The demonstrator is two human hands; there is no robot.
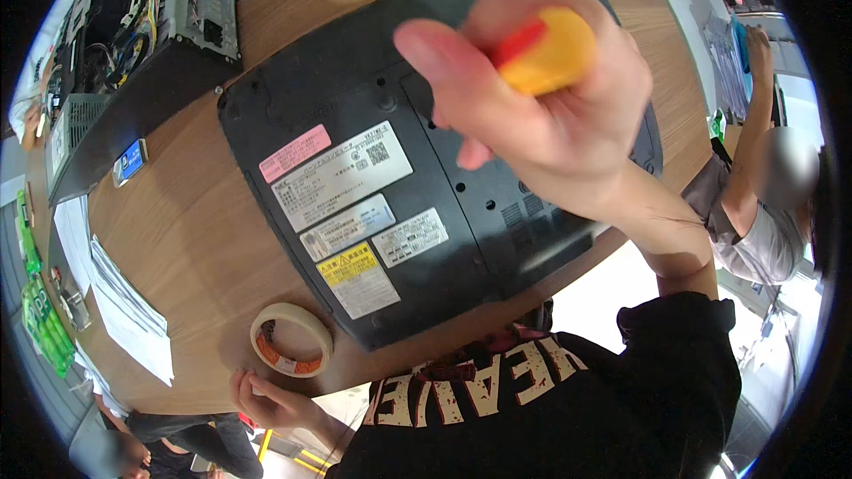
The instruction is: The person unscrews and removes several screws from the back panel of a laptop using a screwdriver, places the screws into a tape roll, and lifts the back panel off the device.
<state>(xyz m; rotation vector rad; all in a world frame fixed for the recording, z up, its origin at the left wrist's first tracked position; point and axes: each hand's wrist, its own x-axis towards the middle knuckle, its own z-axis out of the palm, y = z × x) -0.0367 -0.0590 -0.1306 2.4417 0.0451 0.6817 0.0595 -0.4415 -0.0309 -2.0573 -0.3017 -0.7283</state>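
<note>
A black laptop [444,257] lies upside down on the wooden table, its base and several labels facing up. Above its far right part, my right hand [568,115] is closed round the yellow-and-red handle of a screwdriver [555,53]. The hand is blurred, and it hides the screwdriver's shaft and tip. My left hand [275,404] rests at the table's near edge, its fingers loosely bent and holding nothing. Just beyond those fingers lies a roll of masking tape [324,346], close to the laptop's near left corner.
An opened computer case [146,115] with wires inside stands at the far left. Next to it is a small blue box [130,162]. White papers [129,302] and green packets [46,324] lie further left. Other people are on the right [759,213] and at the lower left [191,439].
</note>
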